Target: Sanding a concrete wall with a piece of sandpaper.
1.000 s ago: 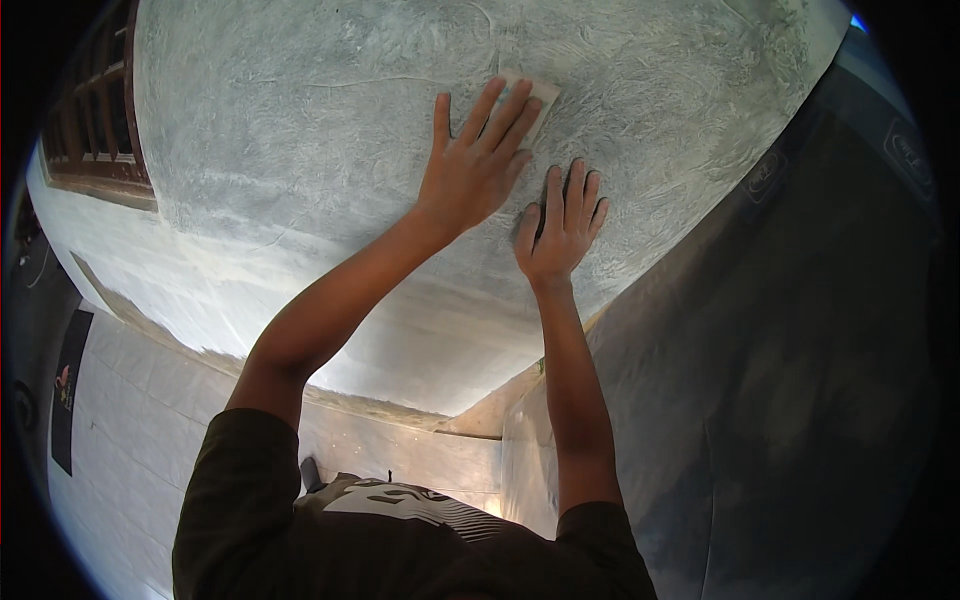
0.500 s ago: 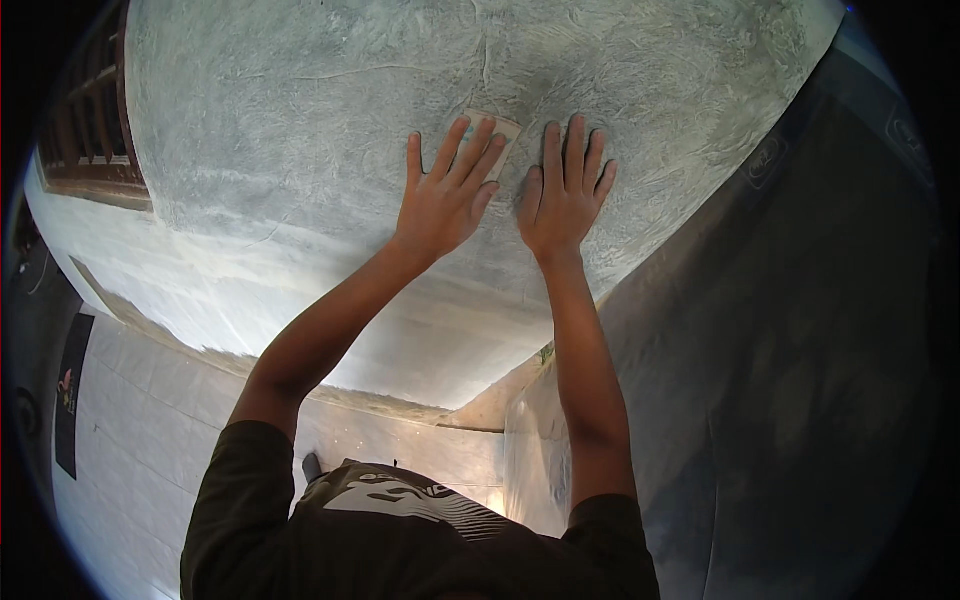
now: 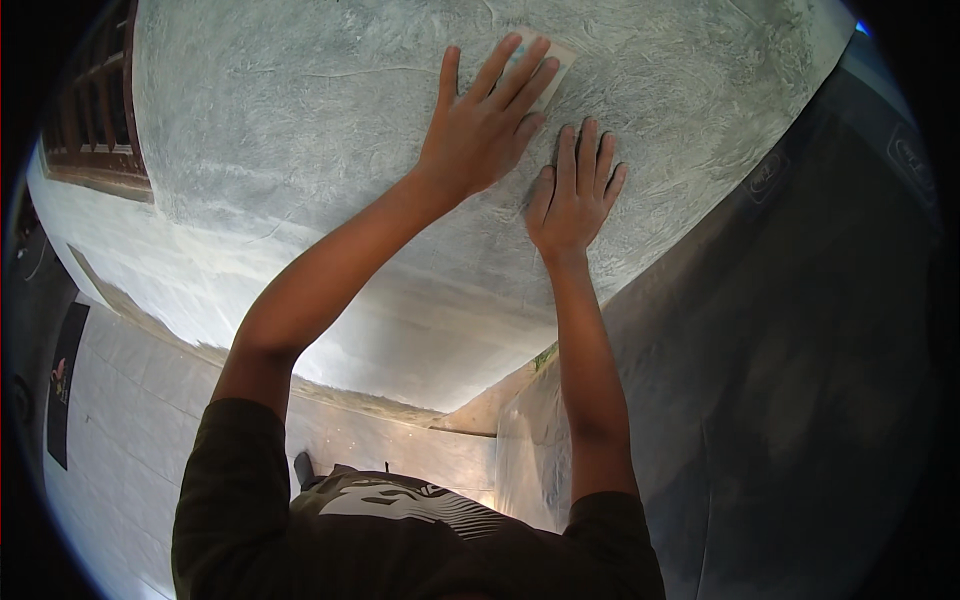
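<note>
My left hand [image 3: 478, 140] lies flat against a rough grey plastered wall [image 3: 330, 130], its fingers spread. Under those fingers is a pale, thin rectangular sheet [image 3: 566, 62] resembling sandpaper; its right edge shows past the fingertips, and the rest is covered by the hand. To the right and a little lower, my right hand [image 3: 570, 215] rests with outstretched fingers on the bare plaster, holding nothing. Both arms are raised, reaching up the wall.
A brown-framed window [image 3: 95, 120] with bars is at the upper left. Dark sheeting [image 3: 790, 370] fills the right side beyond the wall's edge. Below, a pale floor covering [image 3: 140, 420] runs along the wall's foot, with a narrow black mat [image 3: 66, 385] at the far left.
My left hand has slid up and to the right on the wall, and the pale sheet has moved with it. My right hand has stayed in nearly the same place.
</note>
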Tool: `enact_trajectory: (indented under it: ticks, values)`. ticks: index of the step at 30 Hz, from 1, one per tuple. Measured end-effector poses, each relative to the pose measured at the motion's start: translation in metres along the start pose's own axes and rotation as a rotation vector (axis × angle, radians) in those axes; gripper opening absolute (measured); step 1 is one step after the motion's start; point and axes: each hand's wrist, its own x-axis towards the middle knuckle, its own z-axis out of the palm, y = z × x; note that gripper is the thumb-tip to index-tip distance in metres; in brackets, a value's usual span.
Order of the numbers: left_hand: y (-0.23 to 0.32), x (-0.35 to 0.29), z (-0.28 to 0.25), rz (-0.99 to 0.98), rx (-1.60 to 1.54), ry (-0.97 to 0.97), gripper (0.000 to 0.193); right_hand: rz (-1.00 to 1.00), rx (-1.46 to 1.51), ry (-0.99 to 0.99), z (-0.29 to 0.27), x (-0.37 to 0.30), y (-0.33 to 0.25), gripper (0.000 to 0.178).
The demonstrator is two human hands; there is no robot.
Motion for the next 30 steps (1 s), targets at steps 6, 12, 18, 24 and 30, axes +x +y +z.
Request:
enact_trajectory:
  ticks: [6, 12, 18, 24, 30]
  values:
    - [0.019, -0.053, 0.012, -0.086, 0.008, 0.033, 0.064, 0.004, 0.013, 0.000, -0.005, -0.002, 0.004, 0.051]
    - [0.007, 0.005, -0.002, -0.080, 0.044, 0.090, 0.062, -0.003, 0.029, 0.022, 0.001, -0.002, 0.002, 0.051]
    - [0.008, -0.085, 0.015, -0.042, 0.017, -0.127, 0.064, -0.005, 0.042, 0.026, 0.000, -0.006, 0.002, 0.050]
    - [0.006, -0.003, -0.001, -0.073, 0.064, 0.047, 0.065, 0.002, 0.036, 0.041, 0.000, -0.006, 0.000, 0.049]
    - [0.023, -0.089, 0.018, -0.093, -0.036, -0.136, 0.062, -0.005, 0.044, 0.024, 0.002, -0.005, 0.001, 0.050]
